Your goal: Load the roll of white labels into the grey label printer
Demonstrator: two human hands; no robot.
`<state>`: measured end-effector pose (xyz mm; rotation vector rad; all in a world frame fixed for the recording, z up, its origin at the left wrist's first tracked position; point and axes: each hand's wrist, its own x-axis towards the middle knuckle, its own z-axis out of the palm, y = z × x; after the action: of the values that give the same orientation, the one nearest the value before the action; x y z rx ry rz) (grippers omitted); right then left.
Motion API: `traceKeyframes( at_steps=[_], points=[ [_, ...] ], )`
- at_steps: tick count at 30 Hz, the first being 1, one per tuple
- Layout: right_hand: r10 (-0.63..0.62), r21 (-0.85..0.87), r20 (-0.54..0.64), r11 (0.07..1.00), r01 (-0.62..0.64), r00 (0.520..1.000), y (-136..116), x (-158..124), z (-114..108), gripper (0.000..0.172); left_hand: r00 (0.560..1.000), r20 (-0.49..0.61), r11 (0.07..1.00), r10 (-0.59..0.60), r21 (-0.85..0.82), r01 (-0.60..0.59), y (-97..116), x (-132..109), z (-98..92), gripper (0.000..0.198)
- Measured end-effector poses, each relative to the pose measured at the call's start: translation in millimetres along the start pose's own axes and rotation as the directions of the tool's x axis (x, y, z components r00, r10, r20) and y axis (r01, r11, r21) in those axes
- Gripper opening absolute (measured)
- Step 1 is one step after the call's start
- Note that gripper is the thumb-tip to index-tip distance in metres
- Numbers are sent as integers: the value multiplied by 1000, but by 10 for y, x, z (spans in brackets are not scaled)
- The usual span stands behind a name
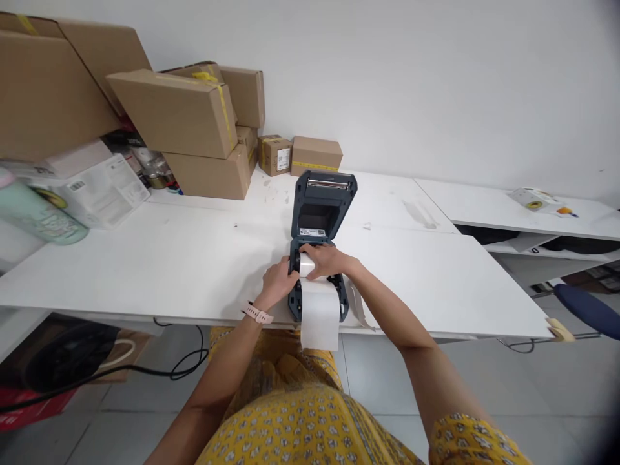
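A dark label printer stands at the front edge of the white table with its lid raised. Inside its body sits a white label roll, and a loose strip of label paper hangs out over the table edge. My right hand is closed around the roll from above and the right, thumb and fingers on either side of it. At the printer's left wall, my left hand has its fingers pressed against the roll holder's side; what they grip there is partly hidden.
Stacked cardboard boxes stand at the back left, beside a white carton and a mint-green bottle. Two small boxes are behind the printer. Torn paper lies to its right. A black cable hangs below the table.
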<state>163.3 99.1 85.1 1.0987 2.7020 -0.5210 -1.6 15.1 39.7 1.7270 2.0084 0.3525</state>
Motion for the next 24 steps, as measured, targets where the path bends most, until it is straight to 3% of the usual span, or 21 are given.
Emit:
traceKeyframes(
  at_steps=[3, 6, 8, 10, 12, 16, 19, 24],
  points=[
    [-54, 111, 19, 992, 52, 998, 63, 36, -12, 84, 1000, -9, 1000, 9, -22, -10, -24, 9, 16, 55],
    [-199, 308, 23, 934, 183, 980, 181, -80, -126, 96, 1000, -8, 999, 15, -43, -15, -35, 8, 17, 55],
    [-306, 437, -57, 848, 299, 950, 285, -248, -242, 101, 1000, -3, 999, 12, -52, -12, -31, -2, 9, 55],
    [-353, 530, -208, 743, 409, 912, 410, -469, -354, 105, 1000, -1, 998, 13, -66, -13, -23, -17, 0, 54],
    [-272, 587, -370, 673, 450, 889, 554, -697, -433, 109, 1000, -8, 997, 16, -77, -17, -15, -31, -7, 53],
    [106, 661, -536, 669, 338, 838, 895, -953, -438, 110, 1000, -21, 997, 18, -80, -20, -7, -45, -8, 53],
    [288, 708, -567, 648, 278, 772, 1181, -853, -309, 111, 1000, -18, 996, 10, -90, -12, -4, -47, -8, 54],
    [485, 780, -549, 590, 208, 681, 1524, -414, 68, 108, 1000, -15, 993, 10, -117, -11, -12, -45, -9, 54]
  ],
)
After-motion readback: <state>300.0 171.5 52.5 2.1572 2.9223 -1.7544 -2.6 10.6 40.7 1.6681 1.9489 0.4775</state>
